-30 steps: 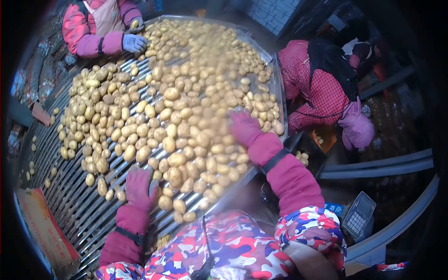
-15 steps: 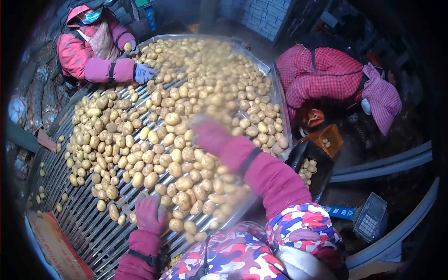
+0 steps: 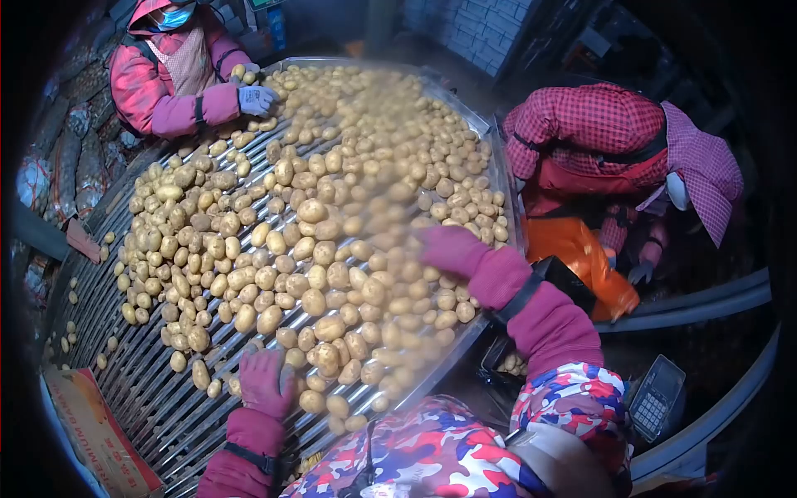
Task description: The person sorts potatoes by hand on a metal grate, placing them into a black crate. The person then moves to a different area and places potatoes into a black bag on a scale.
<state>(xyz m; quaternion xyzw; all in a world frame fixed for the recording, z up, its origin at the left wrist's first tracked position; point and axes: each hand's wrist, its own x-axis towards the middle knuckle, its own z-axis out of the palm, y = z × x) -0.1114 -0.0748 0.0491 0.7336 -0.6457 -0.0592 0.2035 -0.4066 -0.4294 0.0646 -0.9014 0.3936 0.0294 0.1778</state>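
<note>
- Left hand, in a magenta glove, lies flat on the roller worktop at the near edge of the potatoes. Its fingers are released and grip nothing.
- Right hand is out on the right side of the potatoes, touching the heap. It's blurred, so I can't tell whether its fingers are clenched or slack.
- At the far side of the potatoes, a co-worker's grey glove rests among them.
- Right of the potatoes, a person in a red checked top bends low, with a calculator nearer the camera.
</note>
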